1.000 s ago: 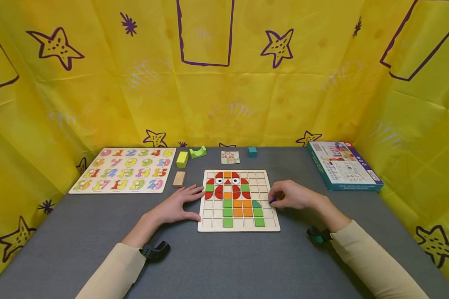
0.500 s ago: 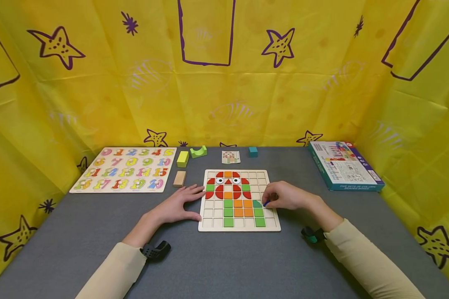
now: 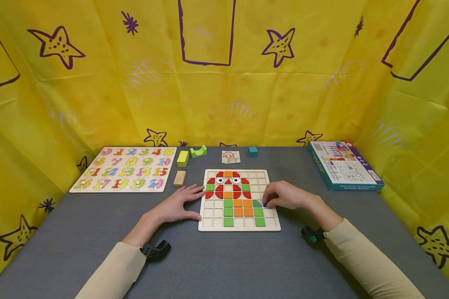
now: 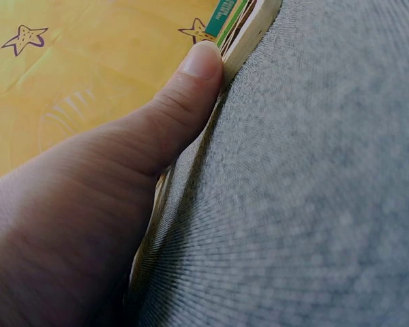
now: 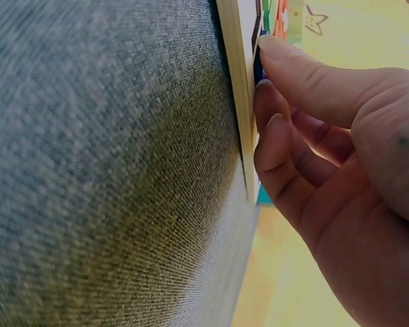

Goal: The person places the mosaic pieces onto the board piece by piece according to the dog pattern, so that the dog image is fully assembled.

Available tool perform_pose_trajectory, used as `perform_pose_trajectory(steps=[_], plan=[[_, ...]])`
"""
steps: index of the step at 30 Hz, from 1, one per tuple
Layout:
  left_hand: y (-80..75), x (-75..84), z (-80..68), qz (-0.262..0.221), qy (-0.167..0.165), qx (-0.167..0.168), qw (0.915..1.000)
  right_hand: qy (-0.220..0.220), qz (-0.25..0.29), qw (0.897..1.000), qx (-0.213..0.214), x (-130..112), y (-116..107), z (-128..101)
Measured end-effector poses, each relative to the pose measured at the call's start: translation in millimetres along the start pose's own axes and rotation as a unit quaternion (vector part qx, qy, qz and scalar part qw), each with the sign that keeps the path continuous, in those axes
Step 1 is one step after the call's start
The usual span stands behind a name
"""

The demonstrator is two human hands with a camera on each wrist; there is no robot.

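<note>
The right hand (image 3: 286,196), pinching a small blue tile (image 3: 265,204), has moved from the three-o'clock edge of the wooden grid board (image 3: 239,227) inward over the last second and now holds the tile on an empty cell just beside the green quarter-round piece (image 3: 257,204). The left hand (image 3: 176,206) has stayed flat, fingers straight, against the board's nine-o'clock edge. The slowing drift suggests the tile is being seated.
</note>
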State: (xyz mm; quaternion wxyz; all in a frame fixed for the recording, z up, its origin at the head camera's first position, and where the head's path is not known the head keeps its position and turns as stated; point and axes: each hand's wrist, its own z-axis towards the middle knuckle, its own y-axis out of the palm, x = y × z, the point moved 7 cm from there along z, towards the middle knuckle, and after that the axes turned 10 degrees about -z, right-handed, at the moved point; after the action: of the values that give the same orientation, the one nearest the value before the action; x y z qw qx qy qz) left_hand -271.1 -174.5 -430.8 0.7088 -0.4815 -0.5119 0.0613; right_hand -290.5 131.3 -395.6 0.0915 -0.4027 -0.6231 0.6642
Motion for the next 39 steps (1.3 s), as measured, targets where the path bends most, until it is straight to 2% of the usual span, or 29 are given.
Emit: perform_pose_trajectory(steps=[12,39], plan=[[1.0,-1.9,0.1,0.002,-0.011,-0.001,0.9999,0.009,0.003,1.000,-0.005,0.6,0.7,0.0],[0.8,-0.9,0.4,0.002,-0.004,0.003,1.0000,0.011,0.004,1.000,0.002,0.3,0.6,-0.5]])
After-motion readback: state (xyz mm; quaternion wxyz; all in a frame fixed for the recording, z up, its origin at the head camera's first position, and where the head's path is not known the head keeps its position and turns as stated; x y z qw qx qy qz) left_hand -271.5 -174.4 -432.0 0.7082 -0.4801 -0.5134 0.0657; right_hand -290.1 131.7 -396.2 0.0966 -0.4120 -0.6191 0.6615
